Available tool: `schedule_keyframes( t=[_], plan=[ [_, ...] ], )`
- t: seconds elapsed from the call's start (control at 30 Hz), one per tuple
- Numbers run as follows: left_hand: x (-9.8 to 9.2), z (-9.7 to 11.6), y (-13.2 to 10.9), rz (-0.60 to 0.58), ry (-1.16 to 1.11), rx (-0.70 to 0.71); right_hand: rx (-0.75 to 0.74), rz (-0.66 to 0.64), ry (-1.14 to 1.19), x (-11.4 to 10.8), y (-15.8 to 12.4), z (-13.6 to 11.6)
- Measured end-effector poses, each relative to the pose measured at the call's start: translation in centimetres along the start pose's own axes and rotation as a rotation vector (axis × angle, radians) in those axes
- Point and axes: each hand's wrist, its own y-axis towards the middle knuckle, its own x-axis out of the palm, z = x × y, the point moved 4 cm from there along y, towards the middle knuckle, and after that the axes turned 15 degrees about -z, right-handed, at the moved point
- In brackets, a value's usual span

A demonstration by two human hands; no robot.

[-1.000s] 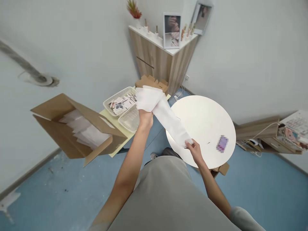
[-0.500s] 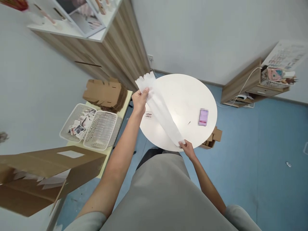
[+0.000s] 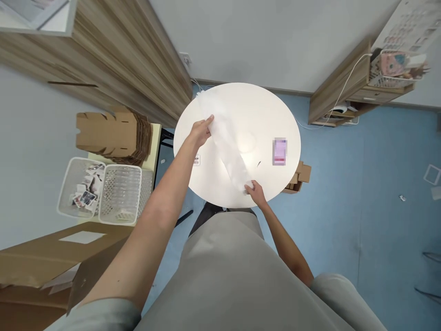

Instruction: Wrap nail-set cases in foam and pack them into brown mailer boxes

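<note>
Stretched diagonally over the round white table (image 3: 268, 110) is a long strip of thin, translucent white sheet (image 3: 225, 145). My left hand (image 3: 202, 130) pinches its edge near the upper end, thumb on top. At the lower end, near the table's front rim, the fingers of my right hand (image 3: 255, 191) are closed on the strip. A purple packet (image 3: 279, 151), blurred by pixels, lies on the table's right side. Left of the strip is a small pale card with dark marks (image 3: 196, 160), partly hidden by my left forearm. A tiny dark item (image 3: 258, 163) lies near the packet.
On the left stand flattened cardboard boxes (image 3: 106, 133), two white plastic baskets (image 3: 120, 184) and a large open carton (image 3: 34, 257). A wooden cabinet (image 3: 120, 59) rises behind them. Cardboard pieces (image 3: 299, 177) sit below the table's right edge. A low shelf (image 3: 341, 96) stands back right.
The view has shifted. Both hands, still gripping the strip, have lowered it toward the table; its upper end now lies over the tabletop and looks more see-through.
</note>
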Motion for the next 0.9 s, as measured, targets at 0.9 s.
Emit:
schedule_keyframes(
  t=[0.9],
  plan=[
    [-3.6, -19.3, -11.3, -0.088, -0.386, -0.591, 0.209, 0.408, -0.521, 8.7, 8.8, -3.4]
  ],
)
